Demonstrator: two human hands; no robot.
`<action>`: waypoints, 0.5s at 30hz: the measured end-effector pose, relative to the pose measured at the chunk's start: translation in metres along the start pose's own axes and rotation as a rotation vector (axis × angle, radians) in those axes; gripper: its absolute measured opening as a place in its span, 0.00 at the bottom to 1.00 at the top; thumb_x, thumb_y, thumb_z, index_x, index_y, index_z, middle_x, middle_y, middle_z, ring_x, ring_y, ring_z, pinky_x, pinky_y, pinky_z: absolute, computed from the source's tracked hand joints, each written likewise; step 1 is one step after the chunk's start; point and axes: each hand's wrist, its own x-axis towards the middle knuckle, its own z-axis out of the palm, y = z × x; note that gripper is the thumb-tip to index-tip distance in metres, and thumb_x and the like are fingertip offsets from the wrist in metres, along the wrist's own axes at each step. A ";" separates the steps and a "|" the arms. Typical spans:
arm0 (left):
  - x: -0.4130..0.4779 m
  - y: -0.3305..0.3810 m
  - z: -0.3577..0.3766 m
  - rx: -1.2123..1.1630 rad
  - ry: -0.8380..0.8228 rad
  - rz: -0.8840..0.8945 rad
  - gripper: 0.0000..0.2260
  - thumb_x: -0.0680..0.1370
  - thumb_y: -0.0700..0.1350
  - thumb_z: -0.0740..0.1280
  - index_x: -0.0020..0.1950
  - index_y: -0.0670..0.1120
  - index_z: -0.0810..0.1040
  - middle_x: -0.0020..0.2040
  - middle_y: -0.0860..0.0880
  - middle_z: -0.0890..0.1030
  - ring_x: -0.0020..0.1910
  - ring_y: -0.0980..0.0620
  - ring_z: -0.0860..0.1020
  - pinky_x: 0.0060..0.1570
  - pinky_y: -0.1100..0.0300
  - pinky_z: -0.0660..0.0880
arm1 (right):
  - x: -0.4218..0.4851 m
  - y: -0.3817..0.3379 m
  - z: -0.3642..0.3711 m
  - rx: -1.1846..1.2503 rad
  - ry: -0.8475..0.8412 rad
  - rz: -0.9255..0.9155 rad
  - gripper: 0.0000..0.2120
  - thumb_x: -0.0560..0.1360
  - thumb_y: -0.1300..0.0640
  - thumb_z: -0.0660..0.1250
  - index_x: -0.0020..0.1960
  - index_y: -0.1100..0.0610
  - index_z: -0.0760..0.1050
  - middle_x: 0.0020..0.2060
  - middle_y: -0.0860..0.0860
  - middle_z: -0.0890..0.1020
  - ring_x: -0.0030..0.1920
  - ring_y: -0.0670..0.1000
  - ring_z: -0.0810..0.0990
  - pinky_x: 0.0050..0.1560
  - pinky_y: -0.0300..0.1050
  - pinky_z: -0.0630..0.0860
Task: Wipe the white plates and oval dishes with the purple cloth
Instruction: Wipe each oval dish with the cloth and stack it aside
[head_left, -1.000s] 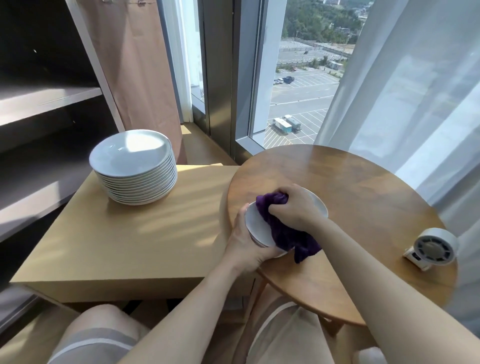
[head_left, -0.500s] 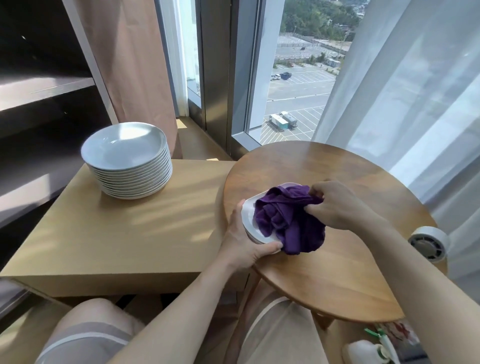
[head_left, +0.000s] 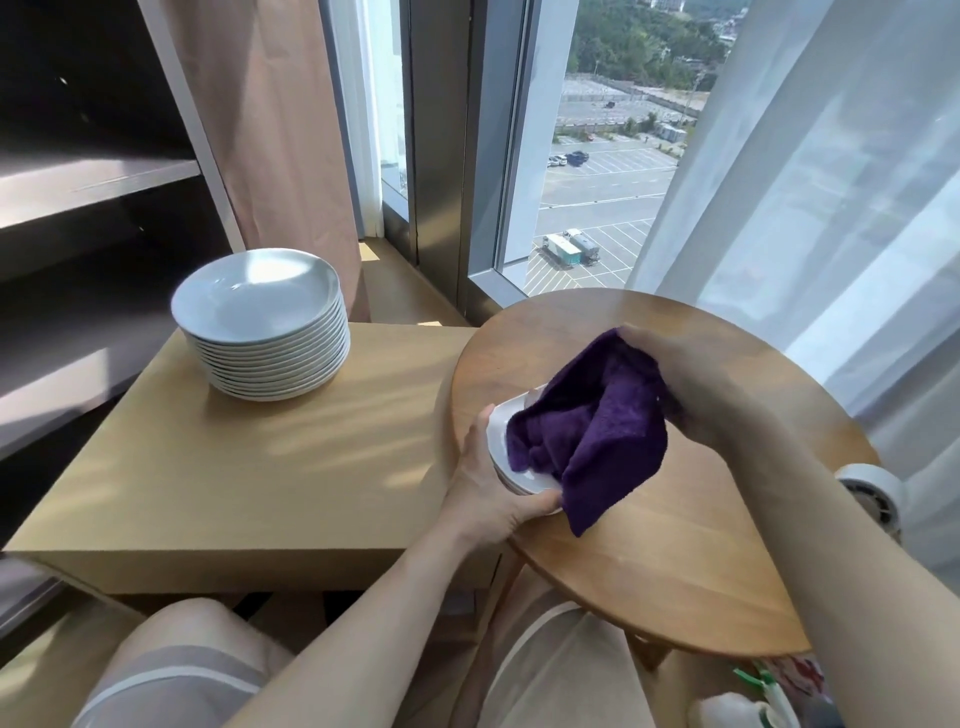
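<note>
Plate stack on the pale square table; oval dishes, small white fan on the round table.

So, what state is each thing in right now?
White oval dishes: stacked, mostly covered, held by left hand.
Purple fluffy cloth: bunched, draped over them, gripped by right hand.
White round plates: neatly stacked on the pale wooden table, untouched.

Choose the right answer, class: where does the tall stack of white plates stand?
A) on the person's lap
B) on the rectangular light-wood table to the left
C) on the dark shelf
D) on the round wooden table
B: the stack of white plates stands on the rectangular light-wood table, apart from the round table, where the left hand grips the oval dishes under the purple cloth.
</note>
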 end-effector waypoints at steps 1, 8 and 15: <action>0.000 -0.002 0.000 0.010 -0.008 -0.009 0.48 0.56 0.70 0.81 0.66 0.80 0.53 0.67 0.66 0.73 0.67 0.65 0.72 0.58 0.77 0.70 | 0.003 0.004 0.005 -0.176 -0.034 -0.062 0.15 0.76 0.43 0.71 0.47 0.55 0.85 0.39 0.50 0.84 0.39 0.51 0.82 0.40 0.46 0.76; 0.000 -0.011 -0.001 0.027 -0.025 -0.047 0.49 0.59 0.59 0.83 0.63 0.82 0.50 0.66 0.68 0.69 0.65 0.71 0.69 0.54 0.82 0.65 | -0.003 0.019 0.013 -0.787 -0.213 -0.337 0.16 0.77 0.35 0.67 0.52 0.44 0.85 0.66 0.39 0.72 0.69 0.46 0.66 0.70 0.52 0.61; 0.002 -0.020 0.001 -0.021 -0.043 -0.040 0.54 0.57 0.60 0.85 0.73 0.72 0.54 0.69 0.64 0.71 0.69 0.63 0.72 0.63 0.68 0.71 | -0.009 0.026 0.028 -0.650 -0.383 -0.272 0.08 0.79 0.54 0.69 0.54 0.47 0.85 0.64 0.41 0.77 0.68 0.47 0.72 0.71 0.48 0.68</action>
